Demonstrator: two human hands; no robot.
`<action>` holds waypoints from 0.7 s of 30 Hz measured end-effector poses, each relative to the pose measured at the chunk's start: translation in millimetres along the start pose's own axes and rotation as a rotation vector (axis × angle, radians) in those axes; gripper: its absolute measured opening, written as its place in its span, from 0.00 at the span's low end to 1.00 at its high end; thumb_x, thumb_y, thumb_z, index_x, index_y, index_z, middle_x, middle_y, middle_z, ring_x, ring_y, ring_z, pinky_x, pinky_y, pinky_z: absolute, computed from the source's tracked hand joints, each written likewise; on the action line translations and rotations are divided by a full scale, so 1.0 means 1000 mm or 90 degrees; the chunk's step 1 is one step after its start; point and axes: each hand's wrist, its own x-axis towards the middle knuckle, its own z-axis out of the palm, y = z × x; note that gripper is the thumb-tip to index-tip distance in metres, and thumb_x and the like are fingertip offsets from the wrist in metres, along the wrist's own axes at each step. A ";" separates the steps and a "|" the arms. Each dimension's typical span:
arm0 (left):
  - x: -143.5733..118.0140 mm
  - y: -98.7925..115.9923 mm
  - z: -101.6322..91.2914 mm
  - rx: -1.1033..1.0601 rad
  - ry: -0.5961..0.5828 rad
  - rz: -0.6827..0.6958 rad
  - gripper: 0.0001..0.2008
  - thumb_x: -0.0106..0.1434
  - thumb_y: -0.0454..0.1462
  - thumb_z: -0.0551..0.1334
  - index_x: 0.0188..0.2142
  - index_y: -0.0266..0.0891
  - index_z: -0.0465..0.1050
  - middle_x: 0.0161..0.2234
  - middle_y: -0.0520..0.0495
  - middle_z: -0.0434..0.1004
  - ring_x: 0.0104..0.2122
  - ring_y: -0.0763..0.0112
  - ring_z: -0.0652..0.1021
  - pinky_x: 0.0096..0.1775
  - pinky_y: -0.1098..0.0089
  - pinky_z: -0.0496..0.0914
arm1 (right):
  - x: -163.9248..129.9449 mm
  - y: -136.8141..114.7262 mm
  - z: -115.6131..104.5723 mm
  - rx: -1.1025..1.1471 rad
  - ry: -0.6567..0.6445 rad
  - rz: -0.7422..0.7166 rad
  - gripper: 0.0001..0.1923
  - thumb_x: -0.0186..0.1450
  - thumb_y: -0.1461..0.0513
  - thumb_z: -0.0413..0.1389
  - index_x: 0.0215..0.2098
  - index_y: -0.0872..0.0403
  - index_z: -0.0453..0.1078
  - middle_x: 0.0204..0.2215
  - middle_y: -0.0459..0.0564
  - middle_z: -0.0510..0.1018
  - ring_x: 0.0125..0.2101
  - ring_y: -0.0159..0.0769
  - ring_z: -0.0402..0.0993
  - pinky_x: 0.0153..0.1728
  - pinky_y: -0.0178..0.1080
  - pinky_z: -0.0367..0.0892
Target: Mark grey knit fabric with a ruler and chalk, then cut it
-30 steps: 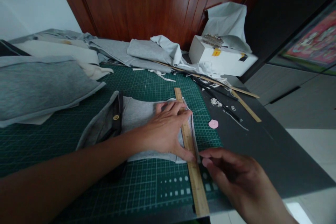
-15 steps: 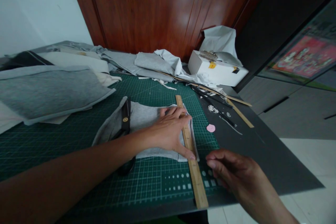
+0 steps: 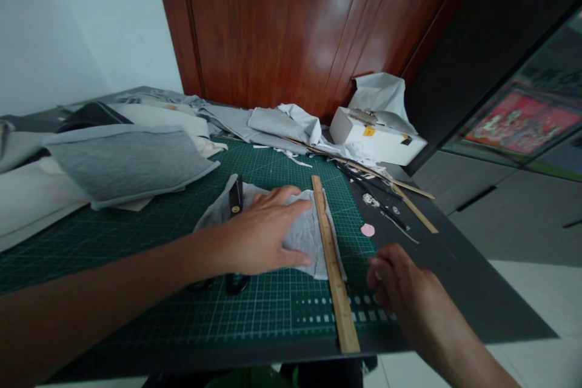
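Note:
A piece of grey fabric [image 3: 302, 232] lies on the green cutting mat, with a wooden ruler [image 3: 331, 254] across its right end. My left hand [image 3: 268, 227] is over the fabric, fingers spread, to the left of the ruler and apart from it. Beneath my left hand and forearm, black-handled scissors [image 3: 236, 197] rest on the cloth, their middle hidden. My right hand [image 3: 402, 285] is beyond the mat's right edge, its fingers curled closed; whatever is inside them, if anything, is hidden. A pink round piece [image 3: 367, 230], perhaps tailor's chalk, lies just above it.
The cutting mat [image 3: 273, 315] covers much of the dark table [image 3: 491, 309]. Grey cloth pieces [image 3: 136, 160] are stacked at the left, with more fabric [image 3: 277, 124] along the back. A white box [image 3: 377, 136], wooden strips [image 3: 416, 209] and black cords [image 3: 377, 188] lie at the back right.
My left hand has come off the ruler and moved left over the fabric. The fingers of my right hand have curled in more. The view has shifted slightly.

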 end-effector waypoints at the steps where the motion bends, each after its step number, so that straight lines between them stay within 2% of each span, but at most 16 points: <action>1: -0.011 -0.005 -0.003 0.015 0.016 -0.017 0.39 0.59 0.52 0.70 0.66 0.44 0.64 0.67 0.39 0.63 0.63 0.48 0.69 0.63 0.48 0.64 | 0.000 -0.004 -0.001 0.034 -0.001 0.009 0.17 0.74 0.50 0.41 0.33 0.48 0.63 0.17 0.44 0.74 0.15 0.35 0.71 0.18 0.34 0.62; 3: -0.029 -0.019 -0.006 0.048 0.045 -0.055 0.33 0.61 0.48 0.68 0.64 0.42 0.68 0.65 0.38 0.65 0.62 0.48 0.70 0.62 0.47 0.64 | 0.000 -0.011 -0.001 0.059 0.028 -0.028 0.15 0.74 0.52 0.42 0.37 0.49 0.65 0.22 0.46 0.77 0.19 0.35 0.73 0.21 0.35 0.64; 5: -0.042 -0.036 -0.005 0.078 0.076 -0.103 0.29 0.63 0.47 0.66 0.61 0.41 0.70 0.65 0.36 0.66 0.63 0.46 0.69 0.62 0.46 0.64 | -0.001 -0.019 0.002 0.019 0.021 -0.090 0.15 0.74 0.51 0.44 0.39 0.50 0.66 0.25 0.47 0.77 0.22 0.36 0.73 0.24 0.37 0.63; 7: -0.050 -0.052 -0.002 0.098 0.110 -0.146 0.28 0.63 0.48 0.65 0.59 0.39 0.72 0.64 0.35 0.66 0.63 0.45 0.68 0.62 0.45 0.64 | -0.004 -0.026 0.006 -0.076 -0.050 -0.110 0.17 0.73 0.47 0.48 0.37 0.50 0.67 0.23 0.47 0.76 0.22 0.38 0.72 0.25 0.39 0.60; 10: -0.059 -0.066 0.001 0.102 0.142 -0.182 0.27 0.63 0.50 0.63 0.57 0.39 0.73 0.63 0.33 0.67 0.63 0.42 0.68 0.62 0.43 0.64 | -0.008 -0.034 0.014 -0.218 -0.130 -0.057 0.20 0.67 0.43 0.55 0.33 0.50 0.67 0.22 0.49 0.76 0.22 0.42 0.72 0.25 0.41 0.55; 12: -0.063 -0.067 0.002 0.094 0.156 -0.183 0.25 0.64 0.50 0.62 0.56 0.39 0.74 0.62 0.33 0.67 0.63 0.39 0.68 0.61 0.41 0.64 | -0.009 -0.035 0.017 -0.258 -0.146 -0.027 0.20 0.67 0.43 0.56 0.33 0.50 0.68 0.25 0.51 0.78 0.23 0.44 0.73 0.26 0.42 0.55; 15: -0.068 -0.056 0.002 0.082 0.153 -0.145 0.24 0.65 0.50 0.62 0.56 0.41 0.74 0.63 0.34 0.67 0.64 0.39 0.68 0.59 0.40 0.65 | -0.011 -0.034 0.016 -0.269 -0.143 -0.019 0.18 0.70 0.47 0.53 0.30 0.49 0.67 0.26 0.53 0.79 0.24 0.44 0.74 0.27 0.42 0.55; 18: -0.072 -0.041 0.002 0.070 0.097 -0.065 0.26 0.63 0.50 0.65 0.58 0.44 0.74 0.65 0.37 0.67 0.65 0.42 0.68 0.60 0.42 0.63 | -0.015 -0.035 0.014 -0.328 -0.120 -0.009 0.16 0.70 0.52 0.50 0.28 0.49 0.67 0.25 0.53 0.80 0.26 0.47 0.78 0.28 0.43 0.52; 21: -0.074 -0.035 0.003 0.067 0.055 -0.034 0.23 0.65 0.51 0.65 0.56 0.45 0.76 0.65 0.38 0.68 0.66 0.45 0.67 0.61 0.44 0.61 | -0.018 -0.035 0.013 -0.408 -0.099 -0.005 0.12 0.70 0.57 0.49 0.31 0.50 0.69 0.26 0.56 0.82 0.28 0.53 0.81 0.27 0.42 0.48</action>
